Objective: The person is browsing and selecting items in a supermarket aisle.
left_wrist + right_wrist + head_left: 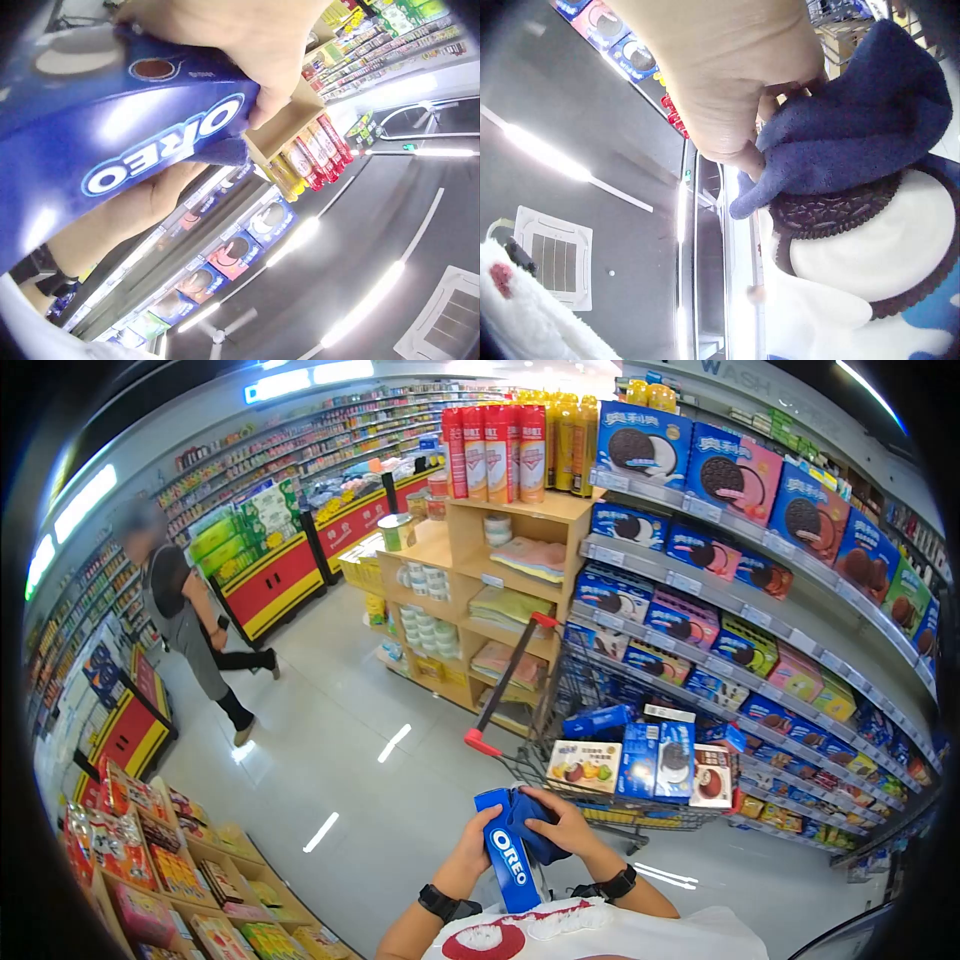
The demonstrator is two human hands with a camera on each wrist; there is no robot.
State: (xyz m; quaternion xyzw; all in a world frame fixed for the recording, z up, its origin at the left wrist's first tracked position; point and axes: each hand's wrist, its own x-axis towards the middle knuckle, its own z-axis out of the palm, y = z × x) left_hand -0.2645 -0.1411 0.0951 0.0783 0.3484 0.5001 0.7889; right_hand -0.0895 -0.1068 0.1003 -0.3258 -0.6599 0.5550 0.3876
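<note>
In the head view a blue Oreo box (510, 860) is held upright before my body, its white lettering facing up toward the camera. My left hand (476, 844) grips its left edge, thumb near the top. A dark blue cloth (862, 127) is bunched in my right hand (567, 830) and lies against the box's large face. That face shows a big cream-filled cookie picture (877, 247) in the right wrist view. The left wrist view shows the Oreo box (135, 142) close up, with the cloth's edge (225, 152) just past its lettered side.
A shopping cart (520, 765) with several snack boxes stands just ahead. Shelves of Oreo boxes (700, 550) line the right, beside a wooden shelf unit (430, 550) with towels and spray cans. A person (190, 610) walks at left. Snack displays (190, 860) stand at lower left.
</note>
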